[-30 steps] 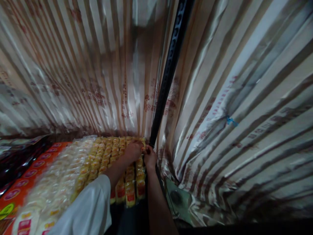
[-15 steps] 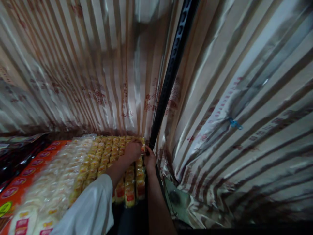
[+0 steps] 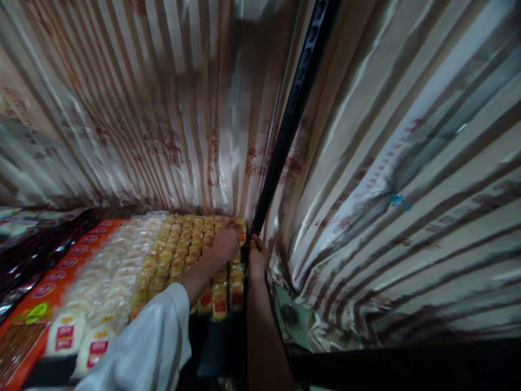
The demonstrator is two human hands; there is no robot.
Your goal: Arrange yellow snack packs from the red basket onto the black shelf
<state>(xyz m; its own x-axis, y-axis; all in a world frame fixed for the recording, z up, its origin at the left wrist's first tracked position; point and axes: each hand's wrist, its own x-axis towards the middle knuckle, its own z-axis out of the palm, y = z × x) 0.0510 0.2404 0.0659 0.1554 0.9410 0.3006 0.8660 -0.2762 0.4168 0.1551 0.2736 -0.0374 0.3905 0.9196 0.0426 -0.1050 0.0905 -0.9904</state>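
Note:
My left hand [image 3: 226, 244], reaching in from a white sleeve, is closed on a small yellow packaged snack [image 3: 242, 232] with a red label. That packet is at the far end of the right-hand row, beside the foot of the black perforated post [image 3: 285, 125]. Just right of it, my right hand [image 3: 257, 260] rests close to the post with its fingers slightly bent and apart, and no packet shows in it. Several rows of similar yellow packets [image 3: 179, 250] lie under and beside my left forearm. Dim light and blur hide the fingertips' exact contact.
White round packaged snacks [image 3: 101, 277] in clear wrap stand in rows on the left. Beyond them are an orange packet strip [image 3: 69, 266] and dark glossy packages [image 3: 32, 260]. Creased printed sheeting [image 3: 183, 108] hangs behind; more sheeting [image 3: 386, 228], with a blue tie [image 3: 401, 201], covers the right.
The view has shifted slightly, so the shelf sits a little higher and further right. My right hand has drawn away from the yellow packet towards the post; my left stays on it.

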